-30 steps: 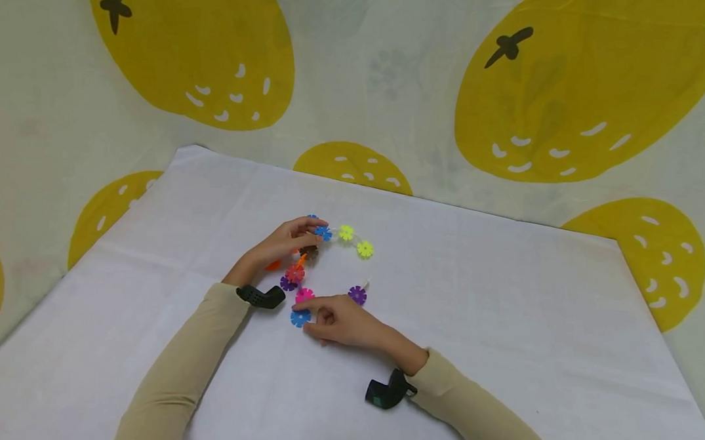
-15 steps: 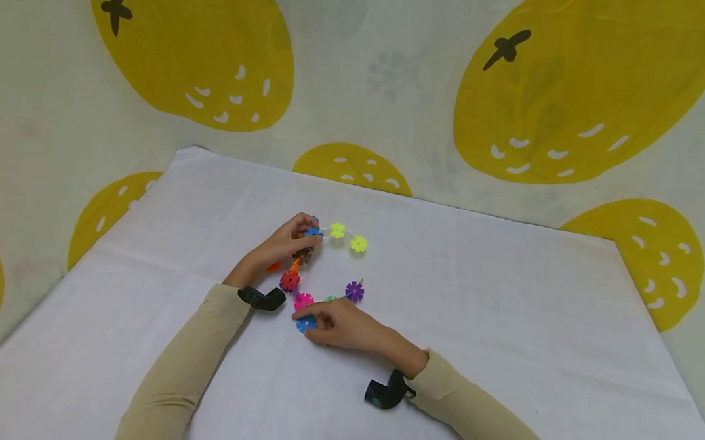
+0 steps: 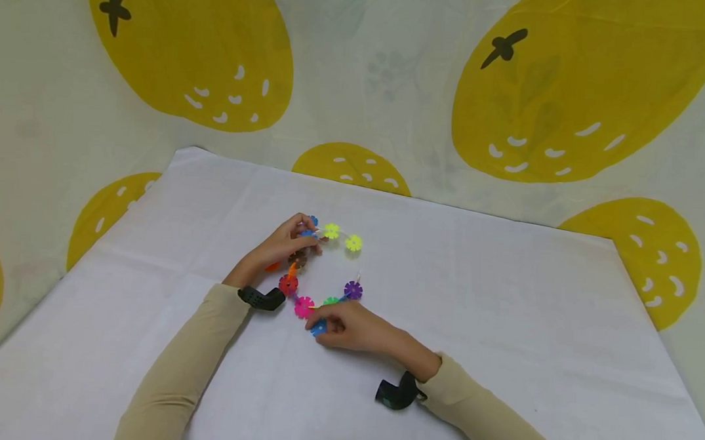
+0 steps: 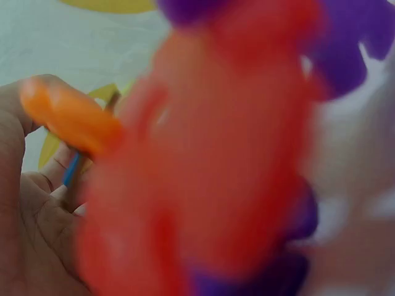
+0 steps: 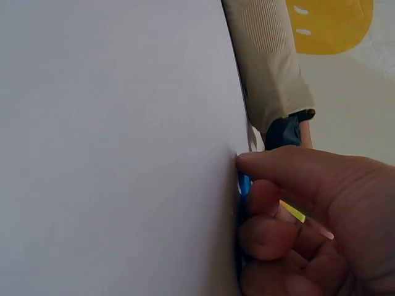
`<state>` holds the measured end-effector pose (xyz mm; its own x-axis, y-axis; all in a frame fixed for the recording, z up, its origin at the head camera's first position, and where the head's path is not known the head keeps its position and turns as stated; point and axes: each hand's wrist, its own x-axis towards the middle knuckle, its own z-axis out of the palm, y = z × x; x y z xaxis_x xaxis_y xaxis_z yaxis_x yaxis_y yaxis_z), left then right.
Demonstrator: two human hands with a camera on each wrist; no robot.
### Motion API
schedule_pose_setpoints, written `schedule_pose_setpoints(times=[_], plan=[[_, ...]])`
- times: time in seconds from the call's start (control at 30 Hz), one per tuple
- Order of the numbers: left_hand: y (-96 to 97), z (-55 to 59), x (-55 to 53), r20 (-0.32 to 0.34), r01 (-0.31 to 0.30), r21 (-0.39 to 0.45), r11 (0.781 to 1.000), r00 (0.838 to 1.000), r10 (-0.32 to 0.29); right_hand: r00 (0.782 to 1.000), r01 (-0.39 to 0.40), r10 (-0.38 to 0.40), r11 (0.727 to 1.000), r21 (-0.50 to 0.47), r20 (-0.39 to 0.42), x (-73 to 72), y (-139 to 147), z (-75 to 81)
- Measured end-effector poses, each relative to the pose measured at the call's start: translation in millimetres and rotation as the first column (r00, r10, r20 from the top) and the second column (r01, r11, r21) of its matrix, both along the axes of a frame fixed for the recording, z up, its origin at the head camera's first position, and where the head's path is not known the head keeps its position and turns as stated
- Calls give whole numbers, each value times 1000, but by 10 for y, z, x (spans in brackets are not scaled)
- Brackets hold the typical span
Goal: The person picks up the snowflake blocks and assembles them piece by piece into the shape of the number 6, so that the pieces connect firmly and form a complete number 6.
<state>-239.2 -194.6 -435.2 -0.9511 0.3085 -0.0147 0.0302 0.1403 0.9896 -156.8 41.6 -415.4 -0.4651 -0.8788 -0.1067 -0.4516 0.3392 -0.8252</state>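
A chain of flower-shaped plastic discs curves in a C, open toward the right. My left hand [image 3: 289, 240] pinches it at a blue disc [image 3: 308, 233] on the upper left. Two lime-yellow discs [image 3: 354, 244] extend rightward from there. Below the left hand come a brown disc [image 3: 297, 261] and a red disc [image 3: 288, 285], large and blurred in the left wrist view. A pink disc [image 3: 304, 308], a green disc [image 3: 331, 301] and a purple disc [image 3: 353, 290] form the lower part. Between thumb and fingers, my right hand [image 3: 354, 327] pinches another blue disc [image 3: 319, 327]; whether it joins the chain cannot be told.
Everything rests on or just above a white-covered table [image 3: 472, 317]. Behind it hangs a pale cloth [image 3: 380, 116] printed with yellow fruit. An orange piece [image 3: 272, 267] shows partly under the left wrist.
The right hand has shifted slightly right and toward me with its blue disc. The chain has moved a little left at the top, and the green disc has come into sight.
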Motion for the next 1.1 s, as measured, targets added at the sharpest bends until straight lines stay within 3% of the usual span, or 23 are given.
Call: schedule_pose_setpoints(times=[0.33, 0.43, 0.73, 0.77, 0.9, 1.1], plan=[[-15, 24, -4, -52, -13, -163, 987, 999, 5, 999, 25, -25, 1000, 18, 21, -43, 243, 11], [-13, 27, -2, -66, -24, -186, 982, 998, 12, 999, 45, -45, 999, 26, 21, -54, 295, 28], [-5, -4, -7, -16, -90, -183, 979, 996, 89, 992, 124, -122, 991, 49, -43, -94, 456, 59], [7, 40, 20, -12, -98, -181, 979, 995, 97, 990, 139, -138, 989, 52, -36, -98, 469, 70], [14, 31, 18, -18, -123, -167, 978, 992, 122, 982, 181, -182, 983, 42, 44, -149, 519, 85], [2, -2, -1, -68, -88, -183, 979, 995, 76, 952, 291, -283, 955, -58, 120, -267, 560, 77]])
